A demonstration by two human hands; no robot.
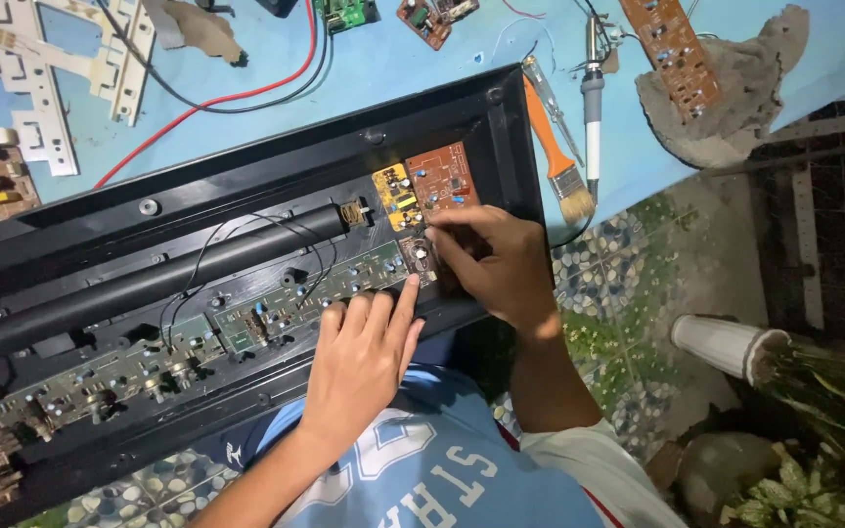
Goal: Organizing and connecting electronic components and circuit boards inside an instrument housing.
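Note:
A long black keyboard casing (pixel 246 186) lies open across the blue table, its inside facing up. A long green circuit board (pixel 276 303) runs along its near side, with a small orange board (pixel 442 176) and a yellow board (pixel 395 196) at the right end. My left hand (pixel 364 357) rests flat on the green board, its index fingertip touching the board's right end. My right hand (pixel 496 259) sits at the casing's right end, fingertips pinched on a small part of the board; what it pinches is hidden.
On the blue table (pixel 393 68) lie an orange-handled paint brush (pixel 559 156), a soldering iron (pixel 593 98), a screwdriver (pixel 550 103), red and black wires (pixel 237 98), loose circuit boards (pixel 677 54), a grey rag (pixel 745 98) and white plastic strips (pixel 41 78). Pebbled floor and a white plant pot (pixel 721 344) lie to the right.

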